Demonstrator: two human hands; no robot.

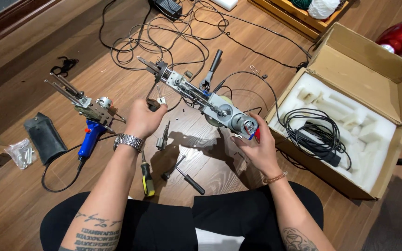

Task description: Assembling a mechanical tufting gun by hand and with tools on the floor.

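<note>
You sit on the wooden floor (33,200) with a grey metal tufting gun (201,100) held up between your two hands, slanting from upper left down to lower right above your lap. Your left hand (143,118) is curled shut around its dark handle (153,103) near the front half, knuckles up, a metal watch (129,141) on the wrist. Your right hand (259,146) sits at the rear end, fingers partly spread and cupped beneath the round motor (243,124), thumb and fingertips touching a small red and blue part there; whether it is pinched tight you cannot tell. The needle end (147,62) points away from you toward a tangle of black cables (164,37). A second tufting gun with a blue grip (89,123) lies on the floor well to the left of your left hand, with a black pouch (45,137) and a small clear bag of hardware (20,152) further left. Just below your left wrist lie a yellow-handled screwdriver (147,176) and a black-handled tool (189,179). To the right of your right hand stands an open cardboard box (368,69) lined with white foam, a coiled black cord (315,135) resting inside.
</note>
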